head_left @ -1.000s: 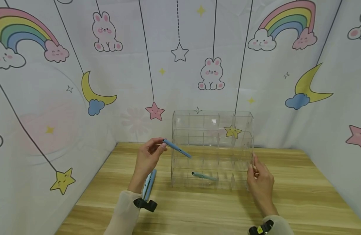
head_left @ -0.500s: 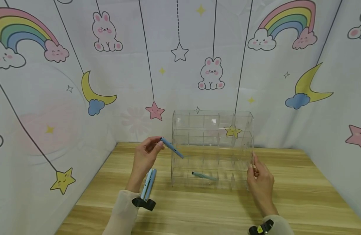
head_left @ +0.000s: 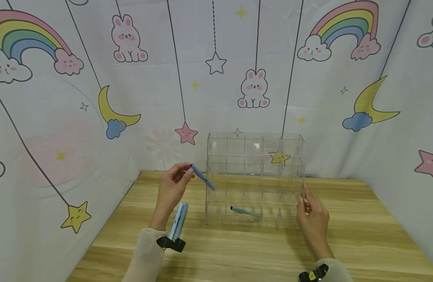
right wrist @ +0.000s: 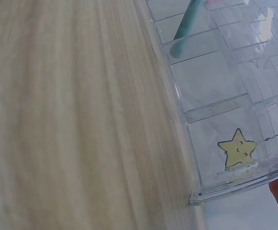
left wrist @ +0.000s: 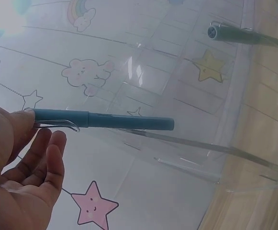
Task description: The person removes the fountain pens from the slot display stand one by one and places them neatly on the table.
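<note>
My left hand (head_left: pixel 171 192) pinches a blue pen (head_left: pixel 203 178) by its capped end, between thumb and fingers. The pen slants down to the right, close to the left side of a clear acrylic pen rack (head_left: pixel 253 202). In the left wrist view the pen's metal clip (left wrist: pixel 60 124) faces the curled lower fingers. At the rack's right side, my right hand (head_left: pixel 313 214) grips the edge with thumb and fingers. A green pen (head_left: pixel 245 212) lies tilted in the lowest row of the rack; the right wrist view shows that pen (right wrist: pixel 185 29) through the plastic.
A light blue pen (head_left: pixel 175 221) and a darker blue pen (head_left: pixel 182 221) lie side by side on the wooden table (head_left: pixel 234 254), next to my left wrist. Behind the rack hangs a white cartoon-printed cloth (head_left: pixel 216 102), with more cloth at both sides.
My left hand has drawn a little to the left with the blue pen, whose tip now overlaps less of the rack. My right hand and the rack have stayed put.
</note>
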Available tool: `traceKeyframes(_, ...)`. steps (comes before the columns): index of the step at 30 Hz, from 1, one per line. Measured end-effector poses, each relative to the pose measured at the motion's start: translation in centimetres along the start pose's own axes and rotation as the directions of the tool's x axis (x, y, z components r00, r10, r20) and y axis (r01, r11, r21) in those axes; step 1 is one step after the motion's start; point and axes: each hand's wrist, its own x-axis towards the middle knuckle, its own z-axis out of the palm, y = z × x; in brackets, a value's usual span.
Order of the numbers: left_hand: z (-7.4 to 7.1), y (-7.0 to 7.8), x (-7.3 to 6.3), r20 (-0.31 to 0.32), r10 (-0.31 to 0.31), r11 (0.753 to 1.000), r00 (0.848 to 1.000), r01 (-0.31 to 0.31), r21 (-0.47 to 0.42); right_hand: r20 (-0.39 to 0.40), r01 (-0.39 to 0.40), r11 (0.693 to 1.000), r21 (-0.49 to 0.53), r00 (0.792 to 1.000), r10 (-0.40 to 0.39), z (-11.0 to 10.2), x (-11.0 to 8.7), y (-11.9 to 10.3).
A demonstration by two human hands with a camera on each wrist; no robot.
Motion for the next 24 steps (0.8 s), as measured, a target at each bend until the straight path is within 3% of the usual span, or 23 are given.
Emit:
traceKeyframes(15,-0.7,0.2,0.1,-0.003,-0.012,1.000,1.000,0.011,-0.011,0.003,-0.001,1.000,0.001,1.000,0.001,0.0,-0.1,0.2)
traceKeyframes(24,-1.4,0.4,0.1,-0.052,-0.007,1.000,0.999,0.007,-0.007,-0.015,0.026,1.000,0.008,1.000,-0.026,-0.1,0.0,-0.2)
